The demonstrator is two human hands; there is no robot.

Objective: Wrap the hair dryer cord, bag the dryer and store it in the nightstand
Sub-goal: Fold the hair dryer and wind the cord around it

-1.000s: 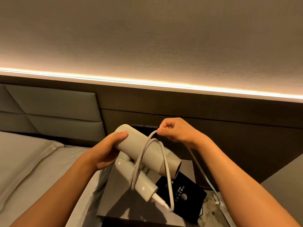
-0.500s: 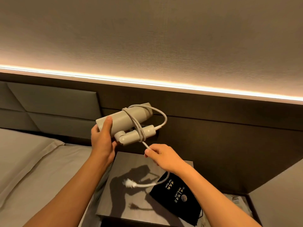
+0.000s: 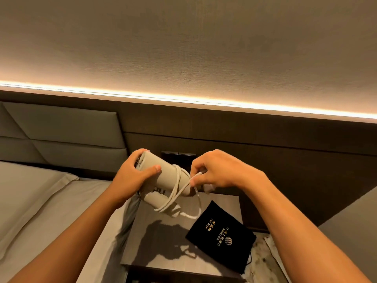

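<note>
A beige hair dryer (image 3: 165, 176) hangs in the air above the nightstand (image 3: 163, 242), its handle folded under the barrel. My left hand (image 3: 133, 176) grips the barrel's rear end. Its white cord (image 3: 175, 193) is looped a few times around barrel and handle. My right hand (image 3: 216, 170) pinches the cord's free end beside the barrel's front; a short loop of cord dangles below. A black drawstring bag (image 3: 221, 234) with gold lettering lies flat on the nightstand top, to the right under my hands.
A bed with pale sheets (image 3: 40, 211) lies at the left, with a padded headboard (image 3: 61, 135) behind. A dark wall panel with a switch plate (image 3: 177, 158) stands behind the dryer. A lit strip (image 3: 183, 98) runs along the wall. A grey surface (image 3: 350, 231) is at the right.
The dryer came down from near the wall and turned. My right hand rose from below and brought the cord's loose end up to the barrel's front, so less cord hangs free.
</note>
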